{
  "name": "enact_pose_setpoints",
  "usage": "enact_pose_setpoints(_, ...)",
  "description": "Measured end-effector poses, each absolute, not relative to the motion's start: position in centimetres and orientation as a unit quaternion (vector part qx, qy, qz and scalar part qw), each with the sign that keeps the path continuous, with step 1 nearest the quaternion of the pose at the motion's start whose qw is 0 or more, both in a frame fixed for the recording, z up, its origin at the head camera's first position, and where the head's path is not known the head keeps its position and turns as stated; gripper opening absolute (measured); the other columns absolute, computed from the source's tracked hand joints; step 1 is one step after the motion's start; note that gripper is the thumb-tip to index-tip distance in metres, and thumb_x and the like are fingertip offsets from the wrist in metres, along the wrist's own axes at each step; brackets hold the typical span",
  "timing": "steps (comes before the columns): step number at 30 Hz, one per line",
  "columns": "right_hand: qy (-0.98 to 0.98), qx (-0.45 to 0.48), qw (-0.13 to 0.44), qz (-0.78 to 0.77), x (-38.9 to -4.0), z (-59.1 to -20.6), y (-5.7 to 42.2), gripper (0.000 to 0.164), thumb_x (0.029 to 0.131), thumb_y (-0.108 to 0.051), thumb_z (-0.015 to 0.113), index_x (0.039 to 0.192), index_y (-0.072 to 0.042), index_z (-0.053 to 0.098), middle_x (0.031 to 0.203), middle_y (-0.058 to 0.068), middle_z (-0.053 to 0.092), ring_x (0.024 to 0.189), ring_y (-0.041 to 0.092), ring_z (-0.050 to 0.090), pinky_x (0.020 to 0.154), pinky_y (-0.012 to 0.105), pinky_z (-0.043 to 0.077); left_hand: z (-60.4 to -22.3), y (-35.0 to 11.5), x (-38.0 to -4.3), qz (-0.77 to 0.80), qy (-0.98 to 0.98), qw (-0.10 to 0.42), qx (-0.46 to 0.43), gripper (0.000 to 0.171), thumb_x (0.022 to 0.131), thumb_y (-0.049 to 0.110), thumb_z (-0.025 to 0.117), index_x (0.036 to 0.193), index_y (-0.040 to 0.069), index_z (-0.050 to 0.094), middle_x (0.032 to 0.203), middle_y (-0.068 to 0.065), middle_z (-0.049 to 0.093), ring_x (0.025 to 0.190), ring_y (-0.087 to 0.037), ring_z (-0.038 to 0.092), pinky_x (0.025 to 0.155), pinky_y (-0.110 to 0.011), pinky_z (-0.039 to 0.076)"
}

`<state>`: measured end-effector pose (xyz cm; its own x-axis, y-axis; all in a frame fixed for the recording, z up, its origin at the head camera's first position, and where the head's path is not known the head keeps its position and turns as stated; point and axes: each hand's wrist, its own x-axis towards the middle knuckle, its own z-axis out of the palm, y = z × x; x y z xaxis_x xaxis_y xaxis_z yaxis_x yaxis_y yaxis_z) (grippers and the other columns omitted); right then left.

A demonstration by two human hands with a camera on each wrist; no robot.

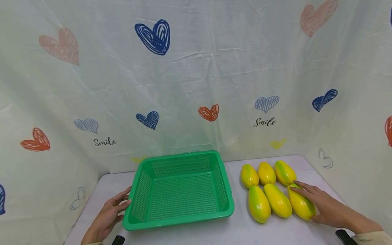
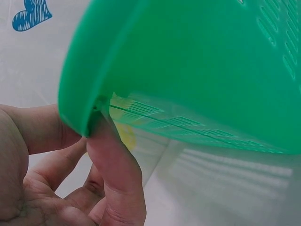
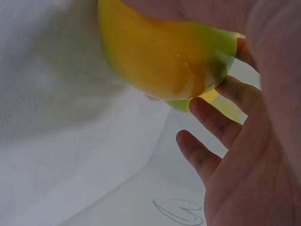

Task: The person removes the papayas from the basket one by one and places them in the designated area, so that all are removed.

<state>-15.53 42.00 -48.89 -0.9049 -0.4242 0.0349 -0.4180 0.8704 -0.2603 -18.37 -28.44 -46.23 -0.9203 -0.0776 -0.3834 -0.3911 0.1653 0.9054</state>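
Note:
A green plastic basket (image 1: 179, 223) with perforated walls sits on the table, tilted up toward me in the head view, with nothing inside. My left hand (image 1: 107, 217) holds its left rim; in the left wrist view, thumb and finger pinch the rim's edge (image 2: 77, 89). To the basket's right, several yellow-green papayas stand in two rows. My right hand (image 1: 332, 209) spans the front-right papaya (image 1: 303, 206), thumb on one side and fingers on the other. In the right wrist view this papaya (image 3: 150, 56) partly hides the fingertips, and the little finger stands away from it.
The white-covered table (image 1: 239, 234) ends near a curtain (image 1: 183, 81) printed with hearts, which encloses the back and sides. The back-right papaya (image 1: 284, 173) and the front-middle papaya (image 1: 278, 200) lie close against the one under my right hand.

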Motion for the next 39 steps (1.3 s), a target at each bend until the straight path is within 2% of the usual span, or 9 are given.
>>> enact_pose_setpoints(3, 0.966, -0.216, 0.022, -0.141, -15.61, -48.94, 42.11, 0.100, 0.062, -0.016, 0.101, 0.151, -0.011, 0.054, 0.157, 0.026, 0.043, 0.130, 0.051, 0.053, 0.096, 0.061, 0.055, -46.16, -28.35, -18.30, 0.624, 0.756, 0.123, -0.153, 0.064, 0.109, 0.012, 0.056, 0.167, 0.006, 0.029, 0.138, -0.018, 0.048, 0.097, -0.020, 0.065, 0.082, -0.040, 0.057)
enact_pose_setpoints(7, 0.966, -0.222, 0.017, -0.134, -15.69, -49.12, 42.20, 0.102, 0.064, -0.018, 0.100, 0.153, -0.014, 0.051, 0.158, 0.026, 0.042, 0.130, 0.049, 0.053, 0.097, 0.040, 0.058, -46.06, -28.27, -18.32, 0.623, 0.756, 0.124, -0.158, 0.064, 0.109, 0.012, 0.056, 0.167, 0.006, 0.029, 0.138, -0.019, 0.047, 0.097, -0.020, 0.064, 0.083, -0.040, 0.056)
enact_pose_setpoints(10, 0.964, -0.230, 0.010, -0.131, -15.78, -49.26, 42.21, 0.103, 0.064, -0.018, 0.100, 0.155, -0.016, 0.050, 0.158, 0.026, 0.043, 0.128, 0.049, 0.054, 0.096, 0.033, 0.058, -46.07, -28.28, -18.36, 0.621, 0.757, 0.127, -0.161, 0.064, 0.110, 0.012, 0.056, 0.167, 0.006, 0.028, 0.139, -0.020, 0.046, 0.098, -0.020, 0.064, 0.084, -0.040, 0.056)
enact_pose_setpoints(21, 0.963, -0.235, 0.012, -0.135, -16.05, -49.26, 41.97, 0.105, 0.065, -0.017, 0.099, 0.157, -0.018, 0.048, 0.158, 0.028, 0.041, 0.129, 0.051, 0.054, 0.094, 0.041, 0.060, -46.19, -28.21, -18.38, 0.624, 0.752, 0.126, -0.168, 0.064, 0.110, 0.012, 0.056, 0.167, 0.005, 0.028, 0.139, -0.020, 0.046, 0.097, -0.019, 0.064, 0.084, -0.040, 0.056)
enact_pose_setpoints(32, 0.965, -0.221, 0.026, -0.139, -15.91, -48.93, 42.02, 0.103, 0.068, -0.020, 0.098, 0.157, -0.017, 0.047, 0.159, 0.027, 0.040, 0.131, 0.051, 0.053, 0.095, 0.039, 0.059, -46.24, -28.20, -18.30, 0.628, 0.750, 0.125, -0.166, 0.064, 0.110, 0.012, 0.057, 0.167, 0.006, 0.028, 0.139, -0.020, 0.046, 0.097, -0.019, 0.064, 0.084, -0.040, 0.056)
enact_pose_setpoints(39, 0.964, -0.230, 0.008, -0.132, -15.75, -49.09, 42.25, 0.105, 0.067, -0.024, 0.098, 0.157, -0.018, 0.046, 0.157, 0.027, 0.041, 0.126, 0.049, 0.056, 0.093, 0.034, 0.059, -46.15, -28.27, -18.38, 0.632, 0.746, 0.126, -0.169, 0.064, 0.110, 0.012, 0.057, 0.167, 0.006, 0.028, 0.138, -0.019, 0.048, 0.098, -0.018, 0.065, 0.085, -0.040, 0.058)
